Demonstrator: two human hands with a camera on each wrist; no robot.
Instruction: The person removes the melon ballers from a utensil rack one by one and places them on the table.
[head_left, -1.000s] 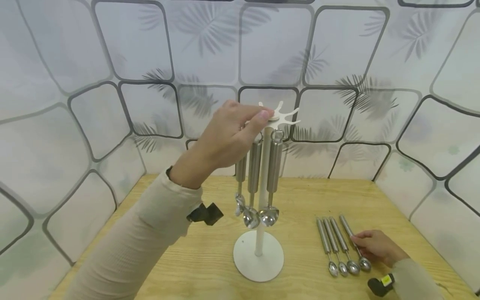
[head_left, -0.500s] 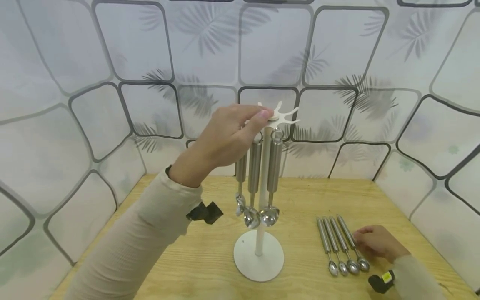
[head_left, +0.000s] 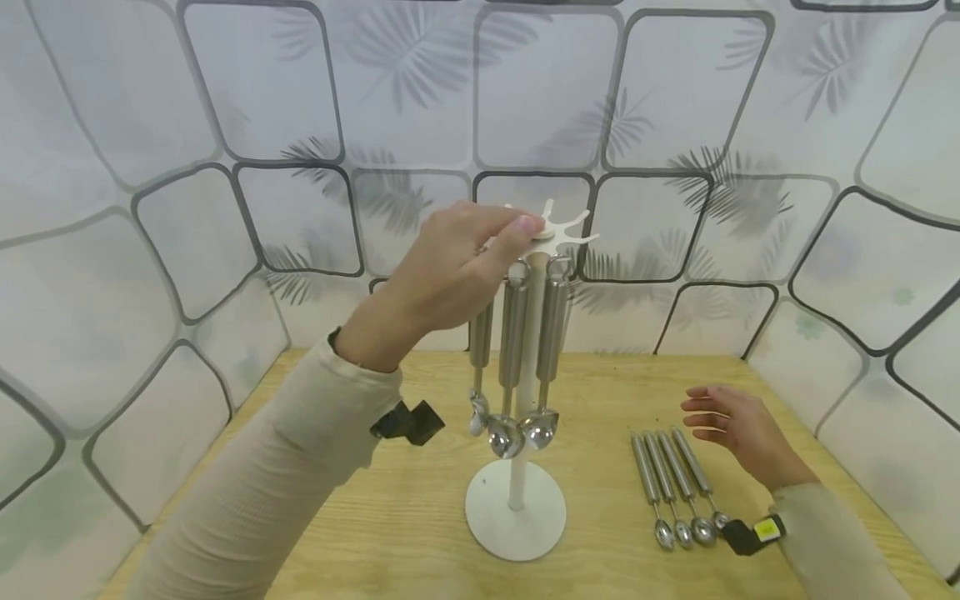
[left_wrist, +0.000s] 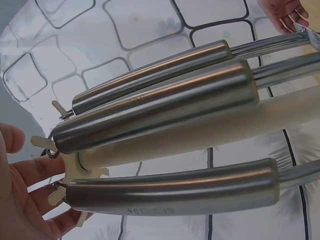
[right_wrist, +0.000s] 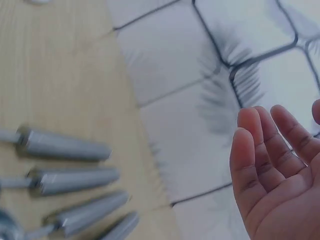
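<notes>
My left hand (head_left: 457, 267) pinches the middle of the white hooked top (head_left: 551, 243) of a utensil stand between thumb and fingers. Metal scoops (head_left: 513, 333) with rounded bowls hang by rings from its hooks. Part of the hooked top is hidden behind that hand. In the left wrist view, three steel handles (left_wrist: 160, 107) hang around the pole. My right hand (head_left: 738, 429) hovers beside several steel spoons (head_left: 678, 467) with small bowls, lying in a row on the table. Its fingers (right_wrist: 245, 165) are relaxed and hold nothing in the right wrist view.
The stand's round white base (head_left: 517, 533) sits on a wooden table (head_left: 375, 533). Patterned wall covering (head_left: 420, 83) encloses the back and both sides. Black wrist cameras (head_left: 408, 422) are strapped over both sleeves.
My right hand has let go of the rightmost spoon, now closer to its row, and lifted up and away. The stand's top has turned slightly under my left hand, and the hanging scoops have shifted.
</notes>
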